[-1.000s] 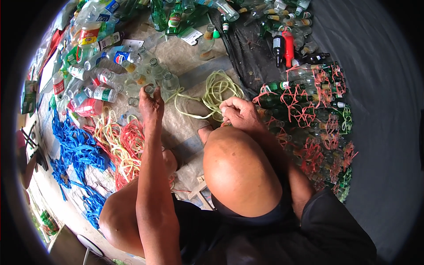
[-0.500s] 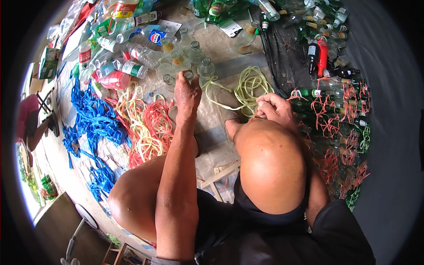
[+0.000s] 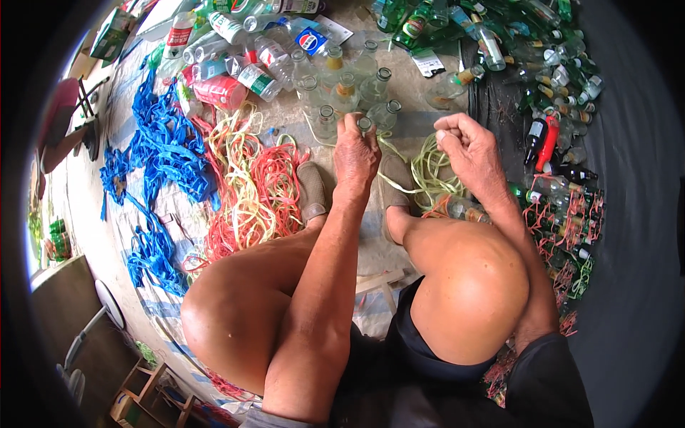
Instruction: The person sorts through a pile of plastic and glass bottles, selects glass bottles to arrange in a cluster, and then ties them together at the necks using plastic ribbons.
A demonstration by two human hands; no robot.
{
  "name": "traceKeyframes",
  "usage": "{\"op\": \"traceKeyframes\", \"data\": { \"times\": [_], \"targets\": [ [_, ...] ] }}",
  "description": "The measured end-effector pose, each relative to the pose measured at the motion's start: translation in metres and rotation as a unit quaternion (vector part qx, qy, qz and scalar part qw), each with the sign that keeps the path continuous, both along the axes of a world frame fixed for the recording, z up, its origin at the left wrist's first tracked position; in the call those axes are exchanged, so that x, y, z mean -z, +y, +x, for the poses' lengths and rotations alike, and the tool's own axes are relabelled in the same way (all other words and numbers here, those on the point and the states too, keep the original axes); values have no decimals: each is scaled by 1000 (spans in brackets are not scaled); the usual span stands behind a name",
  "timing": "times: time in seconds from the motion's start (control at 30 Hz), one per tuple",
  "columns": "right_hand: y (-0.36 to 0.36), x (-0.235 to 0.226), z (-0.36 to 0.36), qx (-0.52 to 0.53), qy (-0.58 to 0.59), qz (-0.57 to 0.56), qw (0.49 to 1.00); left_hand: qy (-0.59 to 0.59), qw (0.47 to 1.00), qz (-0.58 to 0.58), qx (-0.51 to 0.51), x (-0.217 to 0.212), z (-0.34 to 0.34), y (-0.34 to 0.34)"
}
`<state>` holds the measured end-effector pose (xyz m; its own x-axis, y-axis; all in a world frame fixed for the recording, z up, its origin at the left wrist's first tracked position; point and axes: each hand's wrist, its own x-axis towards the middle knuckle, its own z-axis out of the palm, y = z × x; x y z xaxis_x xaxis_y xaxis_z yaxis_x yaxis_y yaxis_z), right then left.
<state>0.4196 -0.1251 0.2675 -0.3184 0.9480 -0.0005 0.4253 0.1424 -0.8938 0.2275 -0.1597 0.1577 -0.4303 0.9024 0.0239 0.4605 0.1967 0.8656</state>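
Observation:
My left hand point(image 3: 356, 158) is closed around the neck of a clear glass bottle point(image 3: 364, 123) at the near side of a cluster of standing glass bottles point(image 3: 344, 94). A pale green plastic strap point(image 3: 385, 145) runs past those bottles to a loose coil point(image 3: 429, 165) beside my right shoe. Over the coil's right side hovers my right hand point(image 3: 471, 153), fingers bent and thumb near the forefinger. Whatever lies between those fingertips is too small to make out. Below it, a clear bottle point(image 3: 464, 208) lies by my right knee, with orange strap at its end.
Red and yellow straps point(image 3: 246, 185) and blue straps point(image 3: 168, 143) are heaped at left. Plastic bottles point(image 3: 257, 78) pile up behind them. At right lie strapped bottles point(image 3: 564, 214), with loose green bottles point(image 3: 414, 25) farther back. A wooden piece point(image 3: 378, 280) sits between my legs.
The view has shifted, so the scene sits farther right. My right hand has lifted forward from beside my knee, uncovering the lying bottle. The left hand stays on the bottle neck.

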Motion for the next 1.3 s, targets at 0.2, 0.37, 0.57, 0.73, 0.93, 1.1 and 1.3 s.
{"op": "traceKeyframes", "data": {
  "times": [0.2, 0.37, 0.57, 0.73, 0.93, 1.1, 1.3],
  "targets": [
    [69, -13, -70, -67, -87, 188, 976, -22, 999, -1, -39, -2, -1, -4],
    [124, -9, -119, -144, -202, 317, 915, -29, 998, 4, -50, -3, 6, -2],
    [160, 28, -167, -204, -366, 321, 849, -67, 995, 17, -78, 3, 9, -2],
    [176, 45, -188, -255, -445, 201, 834, -74, 991, 34, -105, 4, 13, 0],
    [180, 64, -189, -236, -402, 202, 862, -88, 988, 30, -123, 4, 15, 2],
    [182, 68, -192, -211, -403, 204, 867, -88, 987, 33, -130, 5, 16, 2],
    [185, 73, -191, -206, -386, 234, 868, -90, 987, 34, -126, 9, 18, 2]
  ]
}}
